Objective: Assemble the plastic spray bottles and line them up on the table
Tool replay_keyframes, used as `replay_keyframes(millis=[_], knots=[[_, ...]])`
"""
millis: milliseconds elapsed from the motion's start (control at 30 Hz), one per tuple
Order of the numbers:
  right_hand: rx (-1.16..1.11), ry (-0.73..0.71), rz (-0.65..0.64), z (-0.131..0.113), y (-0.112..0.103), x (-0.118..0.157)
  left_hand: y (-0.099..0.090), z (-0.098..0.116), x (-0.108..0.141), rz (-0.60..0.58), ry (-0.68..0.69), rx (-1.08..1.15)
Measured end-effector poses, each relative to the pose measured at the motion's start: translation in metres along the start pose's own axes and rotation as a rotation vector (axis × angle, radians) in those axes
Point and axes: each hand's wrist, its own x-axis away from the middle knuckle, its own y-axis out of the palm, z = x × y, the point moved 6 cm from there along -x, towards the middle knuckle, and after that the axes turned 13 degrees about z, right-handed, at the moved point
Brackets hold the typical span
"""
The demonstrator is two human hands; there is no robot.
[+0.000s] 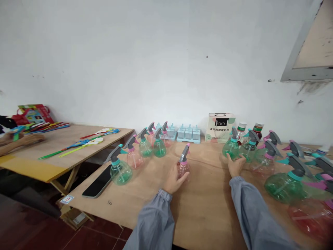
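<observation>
My left hand (174, 178) is wrapped round the lower body of a pink spray bottle (184, 168), which stands upright on the table in front of me. My right hand (236, 165) has its thumb and fingers at the base of a green spray bottle (230, 147), closed around it. Right beside that hand stands another green spray bottle (247, 151) with a grey trigger head. On the left is a group of pink and green spray bottles, the nearest a green spray bottle (121, 173) with a teal collar.
A phone (98, 184) lies at the table's left edge. Pale blue ice-pop moulds (188, 134) and a paper bag (220, 128) stand along the wall. More spray bottles (283, 185) crowd the right side. At another table (78, 158) on the left, a person's hands (23, 141) handle colourful items.
</observation>
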Motion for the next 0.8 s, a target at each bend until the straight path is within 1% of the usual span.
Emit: replay_keyframes(millis=[67,167,233,300,367,433,467,500,533,567,600,633,667,700,767,800], knots=[[-0.082,-0.007,-0.075,-0.009,-0.003,0.017,0.004,0.003,0.003,-0.04,0.025,0.003],[-0.202,-0.038,-0.254,-0.033,-0.009,0.054,0.014,0.011,0.009,-0.13,0.068,-0.014],[-0.277,-0.098,-0.391,-0.056,-0.013,0.082,0.021,0.018,0.012,-0.179,0.096,-0.034],[-0.393,-0.192,-0.577,-0.085,-0.017,0.109,0.027,0.025,0.015,-0.204,0.107,-0.053],[-0.491,-0.252,-0.715,-0.108,-0.022,0.13,0.035,0.03,0.021,-0.226,0.117,-0.063],[-0.521,-0.242,-0.759,-0.12,-0.026,0.139,0.044,0.031,0.029,-0.272,0.166,-0.051],[-0.517,-0.226,-0.762,-0.123,-0.028,0.141,0.046,0.031,0.032,-0.27,0.204,-0.037],[-0.51,-0.211,-0.76,-0.124,-0.029,0.141,0.044,0.031,0.033,-0.224,0.244,-0.023],[-0.503,-0.196,-0.754,-0.125,-0.029,0.14,0.038,0.029,0.03,-0.129,0.278,-0.012],[-0.5,-0.184,-0.747,-0.124,-0.03,0.138,0.027,0.027,0.023,0.007,0.296,-0.007],[-0.499,-0.168,-0.738,-0.124,-0.031,0.136,0.012,0.024,0.014,0.172,0.293,-0.014],[-0.5,-0.145,-0.728,-0.123,-0.032,0.135,-0.003,0.019,0.002,0.328,0.268,-0.032],[-0.504,-0.118,-0.726,-0.122,-0.033,0.134,-0.019,0.013,-0.012,0.455,0.221,-0.059],[-0.514,-0.092,-0.737,-0.121,-0.034,0.135,-0.033,0.007,-0.028,0.549,0.16,-0.09],[-0.549,-0.057,-0.788,-0.122,-0.034,0.14,-0.057,-0.004,-0.063,0.655,0.062,-0.154],[-0.569,-0.045,-0.813,-0.123,-0.034,0.144,-0.065,-0.01,-0.079,0.671,0.018,-0.195]])
